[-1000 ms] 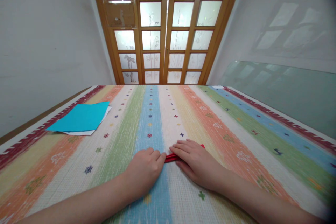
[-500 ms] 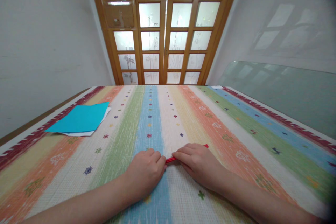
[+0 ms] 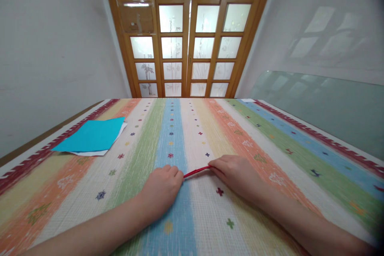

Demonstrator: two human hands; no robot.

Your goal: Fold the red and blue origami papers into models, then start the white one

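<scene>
A thin red strip (image 3: 197,171) spans the gap between my hands, low over the striped tablecloth. Whether it is folded paper or some other material is not plain. My left hand (image 3: 164,188) is closed on its left end, with the fingers curled and that end hidden inside. At the other end my right hand (image 3: 238,175) pinches it between thumb and fingertips. From left to right the strip slopes slightly upward in the view.
Turquoise paper (image 3: 93,134) lies over white paper (image 3: 103,153) on the left of the patterned tablecloth (image 3: 135,168). A small white piece (image 3: 248,100) is at the far right edge. Wooden doors with glass panes stand beyond the table; a glass panel (image 3: 318,108) is on the right.
My hands have drawn apart, the right one moving right and away, the left one slightly left. More of the red strip shows between them, and its tip beyond my right hand is out of sight.
</scene>
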